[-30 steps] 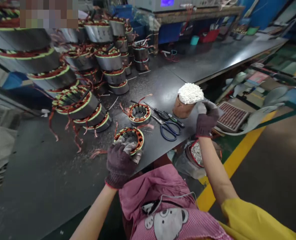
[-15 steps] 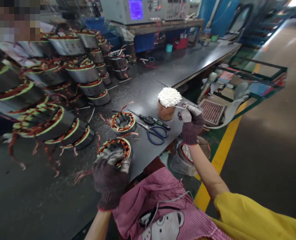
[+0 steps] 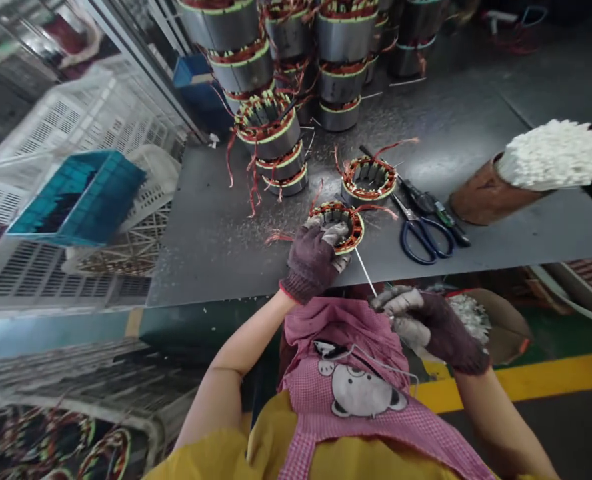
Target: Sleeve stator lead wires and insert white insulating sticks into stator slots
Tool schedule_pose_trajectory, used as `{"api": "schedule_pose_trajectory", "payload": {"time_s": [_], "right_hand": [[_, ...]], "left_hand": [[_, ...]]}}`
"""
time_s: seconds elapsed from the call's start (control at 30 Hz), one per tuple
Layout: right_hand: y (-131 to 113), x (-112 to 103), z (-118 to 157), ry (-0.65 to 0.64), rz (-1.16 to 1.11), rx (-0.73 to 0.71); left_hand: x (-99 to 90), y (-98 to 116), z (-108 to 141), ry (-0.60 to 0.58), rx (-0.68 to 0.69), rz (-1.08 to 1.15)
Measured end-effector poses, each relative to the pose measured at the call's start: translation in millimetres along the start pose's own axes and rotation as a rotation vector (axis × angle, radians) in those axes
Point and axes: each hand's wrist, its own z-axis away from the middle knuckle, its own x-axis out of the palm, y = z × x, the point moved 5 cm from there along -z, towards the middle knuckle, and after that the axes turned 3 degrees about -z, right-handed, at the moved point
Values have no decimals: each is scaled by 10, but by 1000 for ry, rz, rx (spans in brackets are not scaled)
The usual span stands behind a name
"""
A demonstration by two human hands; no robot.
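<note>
My left hand (image 3: 316,257), in a dark, worn glove, grips the near side of a motor stator (image 3: 358,235) with orange windings and loose copper leads. Its fingertips reach over the rim into the bore. My right hand (image 3: 413,319), gloved too, pinches a thin white cord-like strip (image 3: 365,271) in front of the apron. The strip's far end comes up to the stator's near edge; I cannot tell whether it touches. Just behind stands a second small stator (image 3: 369,194). Blue-handled scissors (image 3: 427,241) and dark pliers (image 3: 419,199) lie to its right.
Stacked stators (image 3: 271,137) fill the back of the dark bench (image 3: 216,233). A brown cup (image 3: 481,193) packed with white strips (image 3: 556,155) stands at the right. A teal bin (image 3: 93,200) sits on white crates at the left. A bag of white pieces (image 3: 469,317) is below the bench edge.
My right hand has brought the white strip from beside the brown cup down to the stator's front. My left hand stays on the stator. The view has swung left and down.
</note>
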Motion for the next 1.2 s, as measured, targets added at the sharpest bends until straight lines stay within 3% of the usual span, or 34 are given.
{"api": "schedule_pose_trajectory", "payload": {"time_s": [0.3,0.57,0.8,0.97,1.2], "right_hand": [[-127,64,-103,28,-90,16],[-19,63,-105,-37,-32,92],[164,45,-620,240,12,45],[233,-11,-751,279,201,45],[109,-16,-764,256,355,-87]], "left_hand": [[40,87,52,80,17,-23],[60,71,49,56,-7,33],[15,133,69,215,-39,51],[20,160,46,340,-195,118],[40,188,-60,204,-170,125]]}}
